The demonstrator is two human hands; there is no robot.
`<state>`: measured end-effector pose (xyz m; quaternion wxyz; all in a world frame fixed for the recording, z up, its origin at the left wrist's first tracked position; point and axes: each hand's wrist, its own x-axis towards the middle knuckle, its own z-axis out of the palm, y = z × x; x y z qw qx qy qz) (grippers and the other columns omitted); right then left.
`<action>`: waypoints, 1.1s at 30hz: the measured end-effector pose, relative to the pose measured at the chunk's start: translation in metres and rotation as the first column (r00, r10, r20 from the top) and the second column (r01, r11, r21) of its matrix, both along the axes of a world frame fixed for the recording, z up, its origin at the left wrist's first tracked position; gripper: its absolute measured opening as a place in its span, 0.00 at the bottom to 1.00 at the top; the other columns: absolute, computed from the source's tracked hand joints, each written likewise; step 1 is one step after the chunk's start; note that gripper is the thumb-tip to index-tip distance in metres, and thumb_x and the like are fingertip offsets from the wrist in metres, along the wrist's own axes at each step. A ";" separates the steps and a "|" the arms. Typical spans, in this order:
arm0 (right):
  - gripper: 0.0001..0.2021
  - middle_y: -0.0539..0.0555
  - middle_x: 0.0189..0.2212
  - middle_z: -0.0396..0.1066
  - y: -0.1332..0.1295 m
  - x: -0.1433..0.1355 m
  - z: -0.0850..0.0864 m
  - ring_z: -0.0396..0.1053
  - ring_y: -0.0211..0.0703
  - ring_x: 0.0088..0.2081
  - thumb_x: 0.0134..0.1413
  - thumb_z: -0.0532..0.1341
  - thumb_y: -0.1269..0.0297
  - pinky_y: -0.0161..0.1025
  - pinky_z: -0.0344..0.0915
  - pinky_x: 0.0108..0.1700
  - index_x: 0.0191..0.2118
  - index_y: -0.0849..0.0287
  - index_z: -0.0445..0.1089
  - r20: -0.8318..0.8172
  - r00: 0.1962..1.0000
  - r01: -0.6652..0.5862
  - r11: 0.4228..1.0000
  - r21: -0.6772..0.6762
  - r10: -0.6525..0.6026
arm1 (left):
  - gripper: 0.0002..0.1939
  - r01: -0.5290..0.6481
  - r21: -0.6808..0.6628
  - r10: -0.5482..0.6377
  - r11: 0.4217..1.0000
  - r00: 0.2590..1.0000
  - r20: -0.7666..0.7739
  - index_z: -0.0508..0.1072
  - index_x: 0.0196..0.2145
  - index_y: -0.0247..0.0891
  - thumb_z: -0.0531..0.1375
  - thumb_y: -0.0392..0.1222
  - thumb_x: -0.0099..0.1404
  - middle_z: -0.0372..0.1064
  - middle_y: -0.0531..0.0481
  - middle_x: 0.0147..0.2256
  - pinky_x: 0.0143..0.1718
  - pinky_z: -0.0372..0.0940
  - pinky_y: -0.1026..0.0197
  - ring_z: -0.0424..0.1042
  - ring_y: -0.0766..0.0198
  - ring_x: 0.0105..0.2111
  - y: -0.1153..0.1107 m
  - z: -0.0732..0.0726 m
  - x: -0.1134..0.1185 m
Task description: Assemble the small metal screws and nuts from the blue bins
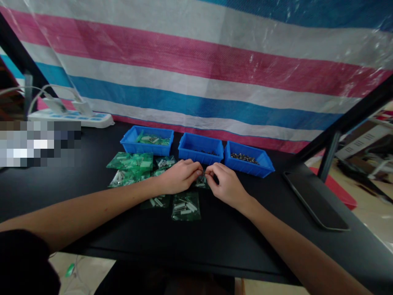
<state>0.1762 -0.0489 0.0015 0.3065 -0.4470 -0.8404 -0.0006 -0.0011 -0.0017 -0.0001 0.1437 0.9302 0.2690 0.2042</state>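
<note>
Striped tarp [196, 69] behind black desk [221, 241]. Frame centre: my left hand [181, 176] and right hand [225, 184], both pinched closed, apparently on upper edge of small plastic bag [201, 182], below middle blue bin [186, 155]. Risk: uneven tug could tear or tip it, causing spill.

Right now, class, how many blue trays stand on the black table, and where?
3. The left tray stands behind the green packets, the middle tray just beyond the left hand, and the right tray nearest the phone. No others show.
</note>
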 end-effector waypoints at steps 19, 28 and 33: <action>0.05 0.52 0.26 0.65 0.000 -0.001 0.001 0.65 0.41 0.30 0.50 0.53 0.76 0.37 0.61 0.34 0.30 0.59 0.62 -0.058 0.997 0.045 0.999 -0.010 -0.046 | 0.11 -0.009 0.029 0.008 1.000 1.000 0.017 0.66 0.35 0.35 0.45 0.38 0.67 0.65 0.49 0.30 0.35 0.58 0.62 0.64 0.63 0.32 0.000 -0.001 0.001; 0.05 0.53 0.27 0.67 -0.001 -0.001 0.000 0.66 0.42 0.31 0.51 0.53 0.75 0.38 0.63 0.36 0.32 0.59 0.63 -0.072 0.996 0.044 0.999 -0.006 -0.044 | 0.12 -0.004 0.016 0.004 1.000 1.000 -0.011 0.67 0.36 0.35 0.45 0.38 0.67 0.64 0.48 0.29 0.35 0.58 0.61 0.64 0.63 0.31 -0.001 0.003 0.000; 0.05 0.53 0.27 0.67 -0.001 -0.002 0.000 0.66 0.43 0.31 0.50 0.54 0.75 0.38 0.63 0.35 0.32 0.59 0.63 -0.072 0.996 0.049 0.999 -0.001 -0.049 | 0.13 0.002 0.023 -0.002 1.000 1.000 -0.008 0.67 0.36 0.35 0.45 0.40 0.68 0.64 0.48 0.29 0.34 0.58 0.62 0.64 0.63 0.32 -0.001 0.003 0.000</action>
